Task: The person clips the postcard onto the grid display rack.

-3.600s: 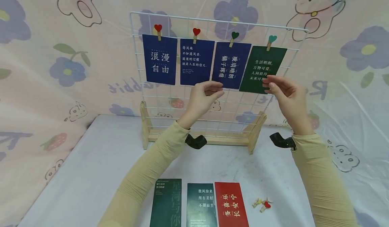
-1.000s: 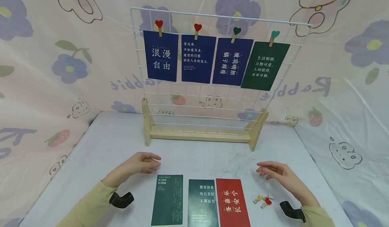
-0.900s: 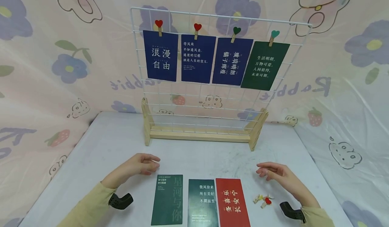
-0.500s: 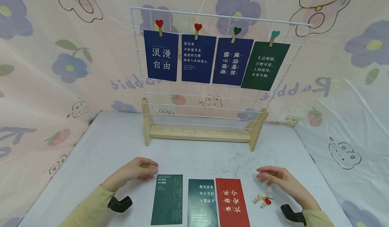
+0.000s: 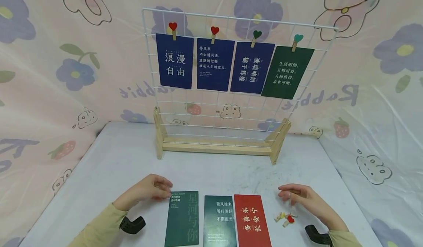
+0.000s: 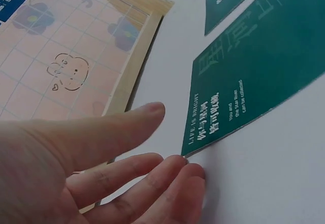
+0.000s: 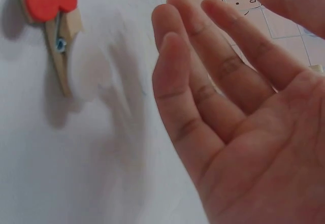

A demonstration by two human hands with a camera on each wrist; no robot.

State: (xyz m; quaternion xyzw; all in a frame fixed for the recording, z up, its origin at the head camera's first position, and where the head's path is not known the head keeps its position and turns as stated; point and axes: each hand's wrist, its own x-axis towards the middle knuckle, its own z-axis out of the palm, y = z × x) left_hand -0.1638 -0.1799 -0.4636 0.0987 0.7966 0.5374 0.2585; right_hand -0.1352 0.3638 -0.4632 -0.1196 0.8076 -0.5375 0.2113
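Observation:
My left hand [image 5: 155, 189] rests low on the white table, fingers loosely bent, its fingertips [image 6: 177, 169] touching the top left corner of a dark green card [image 5: 183, 217] [image 6: 259, 76]. It holds nothing. A second green card [image 5: 219, 220] and a red card [image 5: 252, 220] lie to the right in a row. My right hand [image 5: 299, 195] [image 7: 223, 97] hovers relaxed and empty just above a small pile of wooden heart pegs [image 5: 285, 217]; a red heart peg [image 7: 51, 16] lies beside it.
A white wire grid [image 5: 238, 111] on a wooden stand [image 5: 218, 147] rises at the back of the table. Three blue cards [image 5: 174, 65] and one green card [image 5: 287, 72] hang from it by heart pegs. Patterned cloth surrounds the table [image 5: 125, 155].
Both hands came down from the hanging cards to the table. In the last second the left hand slid down to the green card's corner and the right lowered slightly toward the pegs.

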